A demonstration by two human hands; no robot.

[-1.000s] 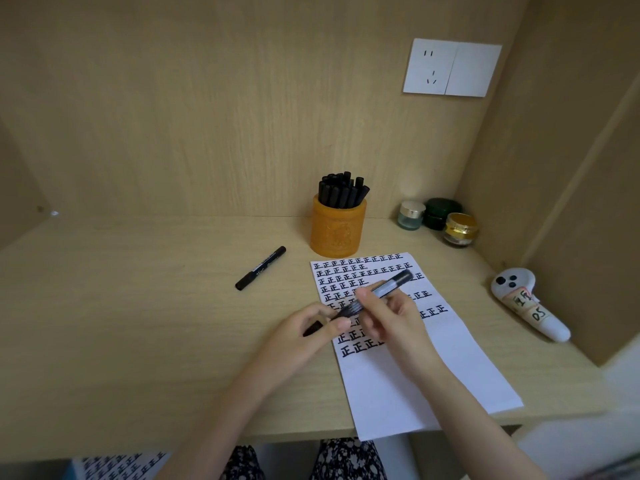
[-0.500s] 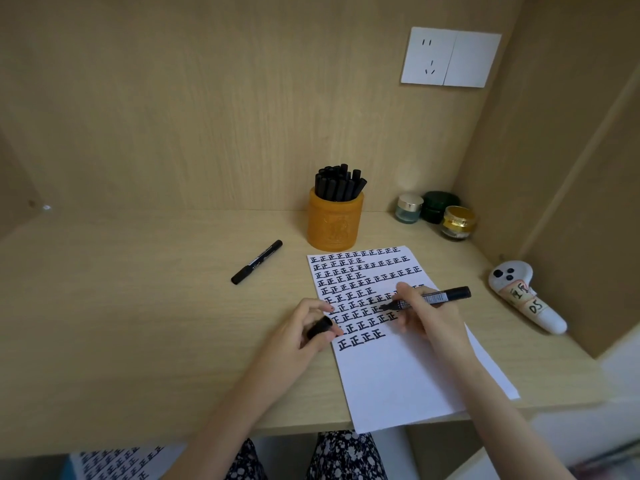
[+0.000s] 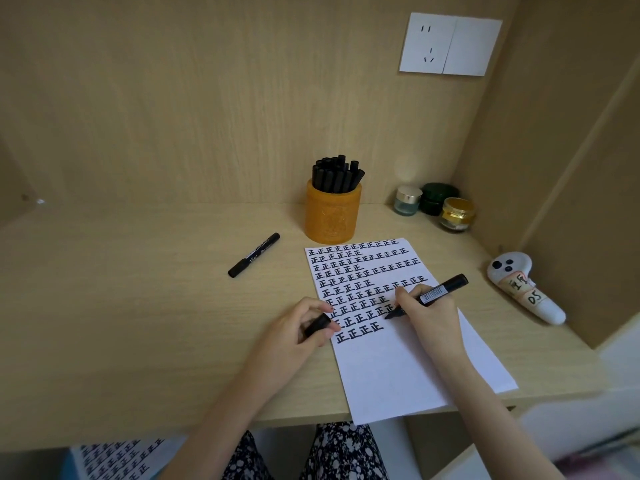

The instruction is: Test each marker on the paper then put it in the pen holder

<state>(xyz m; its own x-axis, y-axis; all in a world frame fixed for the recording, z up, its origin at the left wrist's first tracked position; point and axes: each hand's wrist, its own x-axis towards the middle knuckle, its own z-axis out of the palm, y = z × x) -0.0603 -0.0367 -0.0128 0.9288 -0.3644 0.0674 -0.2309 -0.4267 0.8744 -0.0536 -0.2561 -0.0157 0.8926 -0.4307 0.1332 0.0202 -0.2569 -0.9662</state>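
One capped marker (image 3: 254,255) lies on the bench (image 3: 121,306), untested by the look of it. The left hand (image 3: 294,337) has its grip closed on the cap (image 3: 317,325). On the paper (image 3: 398,368), rows of 正 fill the upper half. The right hand (image 3: 429,317) pinches the open marker (image 3: 427,295), tip on the paper at the second-last row; its barcode is unreadable. The pen holder (image 3: 332,218) behind is packed with markers, so the job seems nearly done. A white controller (image 3: 523,287) reads "DS".

Pale wood-grain tabletop (image 3: 138,306), matt; smooth white paper (image 3: 398,368); black plastic marker (image 3: 440,291) with slight sheen; amber pen holder (image 3: 332,216) with embossed surface; gold-lidded glossy jar (image 3: 456,213).
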